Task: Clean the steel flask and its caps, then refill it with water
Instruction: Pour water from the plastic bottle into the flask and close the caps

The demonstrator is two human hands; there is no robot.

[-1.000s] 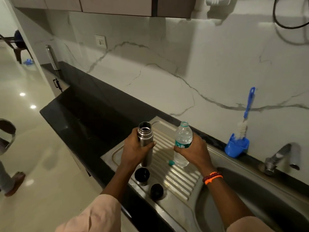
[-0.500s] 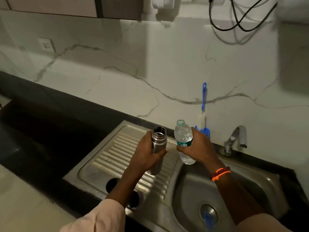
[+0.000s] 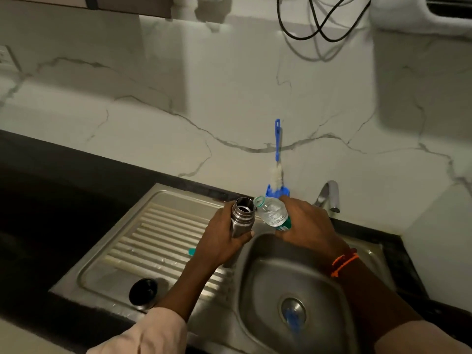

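The lower body of the steel flask (image 3: 241, 221) is hidden inside the left hand (image 3: 224, 241), and much of the clear plastic bottle (image 3: 272, 213) is covered by the right hand (image 3: 306, 226); whether water is flowing cannot be made out. The flask, a ribbed, brushed-metal cylinder with an open mouth, is held upright at the sink's (image 3: 255, 254) basin edge, the left fingers wrapped around it. The right hand grasps the crinkled bottle, tilted so that its mouth meets the flask's rim, while a round black cap (image 3: 143, 292) lies on the ridged steel drainboard (image 3: 158, 233).
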